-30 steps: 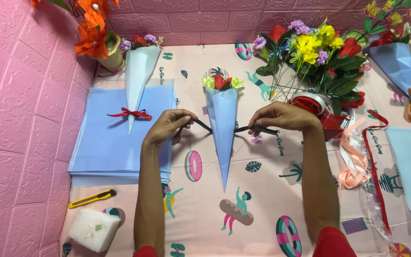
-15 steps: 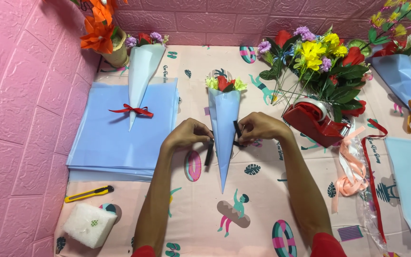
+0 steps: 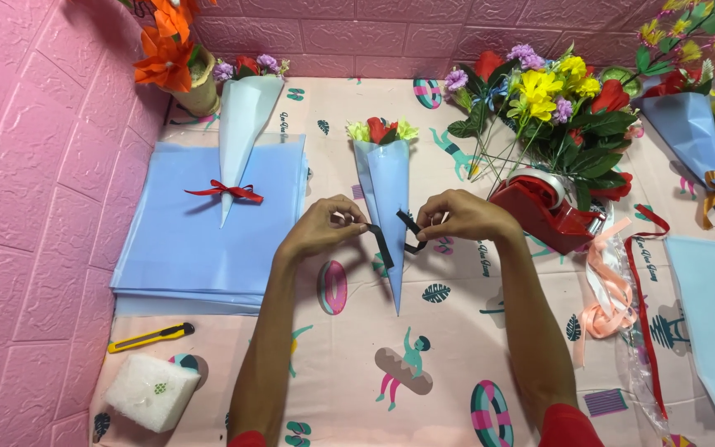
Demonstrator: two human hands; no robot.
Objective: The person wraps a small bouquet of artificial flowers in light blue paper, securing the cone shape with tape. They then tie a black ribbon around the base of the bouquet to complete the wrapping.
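The black ribbon (image 3: pixel 391 236) was pinched by both hands (image 3: pixel 328 223) (image 3: pixel 457 217) across the blue cone (image 3: pixel 387 207) (lengthwise, tip pointing back between them).

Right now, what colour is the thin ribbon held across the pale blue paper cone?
Black ribbon, head view.

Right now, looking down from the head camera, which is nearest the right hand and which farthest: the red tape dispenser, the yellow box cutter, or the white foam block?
From the right hand:
1. Red tape dispenser, just to its right, beside the loose flowers.
2. Yellow box cutter, far across to the left, below the blue paper stack.
3. White foam block, bottom-left corner, a little beyond the cutter.
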